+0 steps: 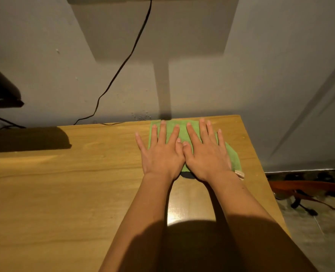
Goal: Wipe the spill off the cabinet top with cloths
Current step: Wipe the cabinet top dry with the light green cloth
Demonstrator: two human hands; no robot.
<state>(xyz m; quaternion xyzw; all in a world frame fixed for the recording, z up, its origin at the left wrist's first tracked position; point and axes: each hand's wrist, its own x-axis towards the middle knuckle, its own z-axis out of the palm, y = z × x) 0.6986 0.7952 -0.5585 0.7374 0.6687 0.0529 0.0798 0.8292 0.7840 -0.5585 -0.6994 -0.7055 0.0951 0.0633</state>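
Two bare hands lay flat, side by side, on a green cloth [192, 132] at the table's [64, 193] far right corner, against the wall [202, 85]. The left hand [161, 154] and right hand [207, 154] were spread wide, fingers splayed, thumbs touching, gripping nothing. A dark patch [187, 175] showed at the cloth's near edge, between the wrists.

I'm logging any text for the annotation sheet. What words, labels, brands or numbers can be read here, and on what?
None can be read.
The small tag at the green cloth's near right corner: too small and blurred to tell if it bears print.
The cabinet top, wall and black cable show no text.
Both hands, left and right, lie flat on the cloth and hide much of it.
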